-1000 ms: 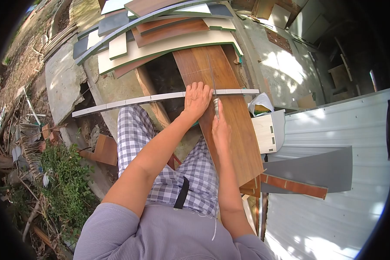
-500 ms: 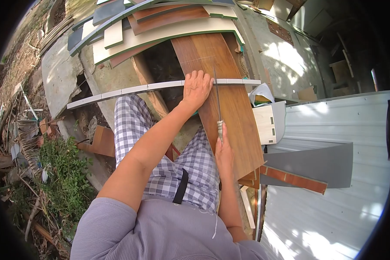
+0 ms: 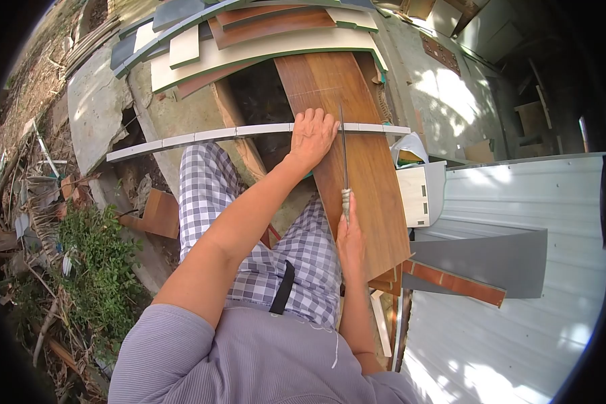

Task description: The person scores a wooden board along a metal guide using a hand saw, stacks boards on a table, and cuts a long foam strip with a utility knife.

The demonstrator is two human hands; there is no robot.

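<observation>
My left hand (image 3: 313,140) is closed over a long, narrow white strip (image 3: 202,137) with evenly spaced cross lines. It holds the strip against a brown wood-grain board (image 3: 374,209). The strip lies across the board, its left part reaching out past my checked trouser leg. In my right hand (image 3: 351,246) is a saw, gripped by its wrapped handle (image 3: 346,202). The thin dark saw blade (image 3: 344,151), seen nearly edge-on, points away from me and crosses the strip just right of my left fingers. Its teeth cannot be made out.
Stacked board offcuts (image 3: 262,54) lie beyond the brown board's far end. On the right are corrugated metal sheeting (image 3: 491,337), a grey curved panel (image 3: 518,262) and a reddish-brown strip (image 3: 454,283). Green plants (image 3: 101,283) and debris cover the ground at left.
The view has shifted slightly, moving the scene a little to the right. My right hand and the saw have drawn back slightly towards me. My left hand stays on the strip.
</observation>
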